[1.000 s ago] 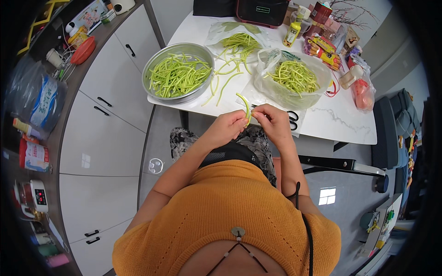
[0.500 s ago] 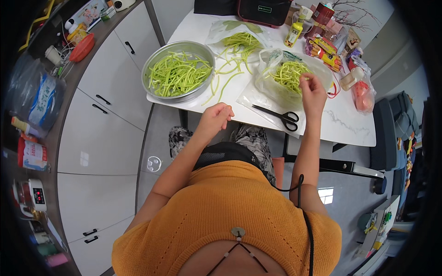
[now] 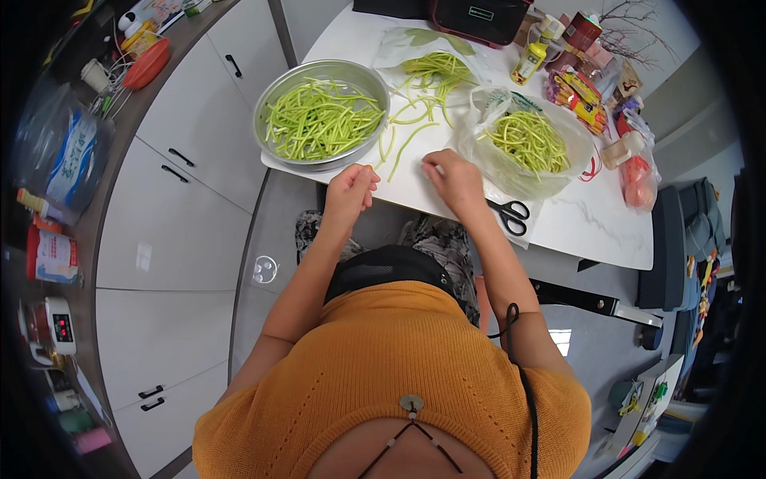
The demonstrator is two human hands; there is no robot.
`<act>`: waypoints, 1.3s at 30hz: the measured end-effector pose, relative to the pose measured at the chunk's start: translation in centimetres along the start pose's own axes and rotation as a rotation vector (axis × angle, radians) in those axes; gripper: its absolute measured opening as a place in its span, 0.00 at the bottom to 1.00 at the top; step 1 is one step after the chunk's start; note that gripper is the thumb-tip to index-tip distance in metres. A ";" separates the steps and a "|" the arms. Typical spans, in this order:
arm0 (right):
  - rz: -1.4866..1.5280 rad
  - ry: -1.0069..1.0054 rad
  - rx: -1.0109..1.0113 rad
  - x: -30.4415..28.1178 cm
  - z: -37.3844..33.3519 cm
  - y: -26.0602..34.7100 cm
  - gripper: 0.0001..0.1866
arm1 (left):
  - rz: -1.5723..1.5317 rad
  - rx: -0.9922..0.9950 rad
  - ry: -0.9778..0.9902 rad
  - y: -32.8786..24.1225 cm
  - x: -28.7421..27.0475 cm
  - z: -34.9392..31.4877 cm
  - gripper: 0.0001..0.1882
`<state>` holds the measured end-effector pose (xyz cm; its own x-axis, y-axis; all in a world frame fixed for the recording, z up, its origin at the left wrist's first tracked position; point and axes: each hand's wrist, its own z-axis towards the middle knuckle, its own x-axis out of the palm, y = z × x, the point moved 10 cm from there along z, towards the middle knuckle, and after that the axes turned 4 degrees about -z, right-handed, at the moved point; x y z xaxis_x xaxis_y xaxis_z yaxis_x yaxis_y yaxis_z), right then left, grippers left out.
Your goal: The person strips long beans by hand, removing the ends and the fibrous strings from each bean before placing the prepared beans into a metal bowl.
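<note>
At the front edge of the white table (image 3: 594,231), my left hand (image 3: 351,195) is closed with its fingers pressed together, just below the metal basin (image 3: 381,132). Whatever it may hold is hidden. My right hand (image 3: 455,180) hovers near the edge beside it, fingers curled in a pinch; I cannot see what is between them. Light green vegetable stems (image 3: 319,120), in pieces, fill the basin. A clear plastic bag (image 3: 479,132) on the right holds more stems (image 3: 531,144). Black scissors (image 3: 512,215) lie by my right wrist, blades partly hidden. A few long stems (image 3: 412,148) lie loose between.
Behind lies another open bag (image 3: 391,48) with longer stems (image 3: 439,70). A yellow bottle (image 3: 531,57), snack packets (image 3: 578,96) and a red-filled bag (image 3: 638,180) crowd the right back. A dark box (image 3: 479,20) stands at the far edge; cabinets (image 3: 187,231) line the left.
My right hand has come away from the bag of stems on the right, moving left and nearer to my left hand. My left hand has shifted slightly left. The whole view has shifted a little.
</note>
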<state>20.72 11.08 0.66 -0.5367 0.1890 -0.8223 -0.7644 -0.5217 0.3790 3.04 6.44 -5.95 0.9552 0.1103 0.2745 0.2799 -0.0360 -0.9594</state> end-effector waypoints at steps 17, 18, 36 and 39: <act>0.107 0.138 -0.277 3.4 0.9 4.0 0.04 | 0.176 0.027 -0.062 0.1 -0.6 -0.1 0.09; 0.254 0.123 -0.221 3.0 0.8 3.5 0.04 | 0.230 0.032 -0.079 -0.1 -0.6 -0.2 0.10; 2.078 0.214 0.127 -2.1 -3.7 2.0 0.10 | 0.031 -0.006 0.325 -3.0 7.3 -2.9 0.09; 2.046 0.242 0.142 -2.2 -4.4 2.2 0.12 | 0.074 0.155 0.288 -4.9 7.6 -3.3 0.08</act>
<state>21.77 5.90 1.46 -0.4240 -0.5518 0.7181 0.7259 0.2671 0.6339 9.20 4.15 1.02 0.9665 -0.1733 0.1893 0.2115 0.1201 -0.9700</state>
